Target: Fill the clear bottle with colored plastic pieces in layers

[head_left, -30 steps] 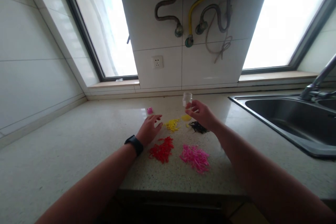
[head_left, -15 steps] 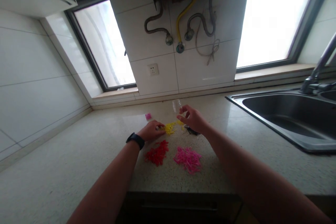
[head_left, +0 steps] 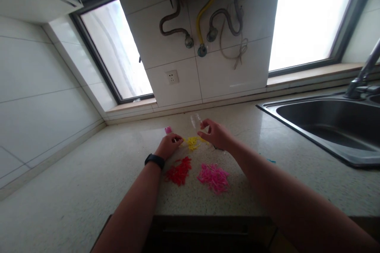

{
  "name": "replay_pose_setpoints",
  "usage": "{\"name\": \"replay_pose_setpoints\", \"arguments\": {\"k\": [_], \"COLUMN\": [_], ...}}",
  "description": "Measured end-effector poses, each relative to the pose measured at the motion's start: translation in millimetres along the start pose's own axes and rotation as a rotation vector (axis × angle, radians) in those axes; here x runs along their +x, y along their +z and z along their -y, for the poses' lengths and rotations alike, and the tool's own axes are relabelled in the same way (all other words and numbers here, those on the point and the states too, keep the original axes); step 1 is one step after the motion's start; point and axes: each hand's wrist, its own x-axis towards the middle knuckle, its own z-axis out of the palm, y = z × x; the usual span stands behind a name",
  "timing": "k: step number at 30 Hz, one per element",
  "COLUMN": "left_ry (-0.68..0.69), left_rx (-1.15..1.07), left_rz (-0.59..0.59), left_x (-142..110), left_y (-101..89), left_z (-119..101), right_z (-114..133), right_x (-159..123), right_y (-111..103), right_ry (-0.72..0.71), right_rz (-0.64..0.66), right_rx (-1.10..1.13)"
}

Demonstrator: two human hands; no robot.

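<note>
My right hand [head_left: 216, 131] is closed round a small clear jar [head_left: 195, 121], held tilted above the counter behind the yellow pile. My left hand [head_left: 170, 145], with a dark band at its wrist, has its fingers pinched together at the left of the small yellow pieces [head_left: 192, 142]. A thin yellow piece [head_left: 183, 139] shows at those fingertips. Nearer the front edge lie a heap of red pieces [head_left: 179, 171] and a heap of pink pieces [head_left: 213, 178]. Behind my left hand sits a small pink cap-like object [head_left: 168, 130]. Dark pieces under my right hand are mostly hidden.
On the right, a steel sink [head_left: 320, 126] with a faucet [head_left: 356, 87] is set into the speckled counter [head_left: 89, 174]. A few blue bits [head_left: 271, 161] lie beside my right forearm. Pipes and a wall socket [head_left: 172, 77] are on the tiled wall behind.
My left hand has drawn back a little left from the yellow pile, its fingers pinched. The jar in my right hand has tipped and shifted slightly left. The view has turned slightly.
</note>
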Motion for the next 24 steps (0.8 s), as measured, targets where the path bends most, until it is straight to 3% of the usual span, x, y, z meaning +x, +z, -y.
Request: {"name": "replay_pose_setpoints", "arguments": {"k": [8, 16, 24], "left_ry": [-0.056, -0.067, 0.017], "left_rx": [-0.303, -0.321, -0.273], "left_rz": [-0.256, -0.354, -0.413], "left_x": [0, -3, -6], "left_y": [-7.0, -14.7, -16.4], "left_z": [-11, -24, -36], "right_z": [10, 14, 21], "right_x": [-6, -6, -8], "right_y": [1, 1, 2], "right_ry": [-0.115, -0.173, -0.175], "right_rz": [0.080, 0.133, 0.186], "right_rx": [-0.181, -0.255, -0.305]}}
